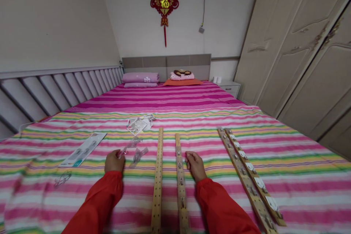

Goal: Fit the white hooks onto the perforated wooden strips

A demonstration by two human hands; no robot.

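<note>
My left hand point(113, 161) is closed in a pinch at the near end of a clear plastic piece point(133, 143). More clear plastic point(138, 156) lies just right of it, with small parts on it. My right hand point(195, 165) has its fingers pinched together beside a narrow wooden strip point(181, 186); what is between them, if anything, is too small to tell. That strip carries several metal hooks on clear backings along its length. Left of it lies a bare wooden strip point(157, 182) with rows of small holes.
Two more strips lie at the right, one with metal hooks point(244, 172) and one with white oval pieces point(259, 182). A hook package point(83, 150), wire pieces point(63, 178) and a pile of clear and white packaging point(141, 123) rest on the striped bedspread point(301, 175).
</note>
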